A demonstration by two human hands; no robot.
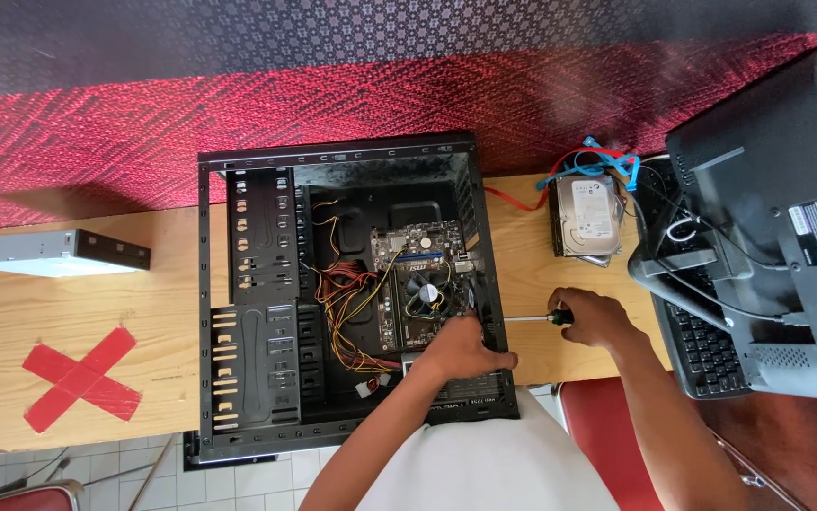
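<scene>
Screwdriver (533,319) lies level in my right hand (590,318), shaft pointing left at the case (337,303) wall, tip just at the rear edge where my left hand (462,348) rests. My right fingers are wrapped tight round the dark handle; the left hand is spread flat over the lower corner of the board (423,284), fingers pressing down, closed on nothing that I can see.

To do this well, I judge that I should keep the shaft square to the wall, push along its line while I turn, and hold the case firm with the left so it does not slide on the table (68,312). I cannot make out the screw itself; the tip is too small to tell.

The case is a black tower lying on its side, open panel up, near the middle of the table. Inside, the board sits to the right with a round fan (427,294) at its centre, and a bundle of red, yellow and orange wires (347,312) runs beside it. Empty drive bays (257,312) fill the left part.

Beyond the right hand lies a bare hard drive (586,218) with blue and red cables (598,163) on top. Further right stand a keyboard (707,350) and a dark monitor (787,218). Well to the left sit an optical drive (53,252) and a red tape cross (80,377).
</scene>
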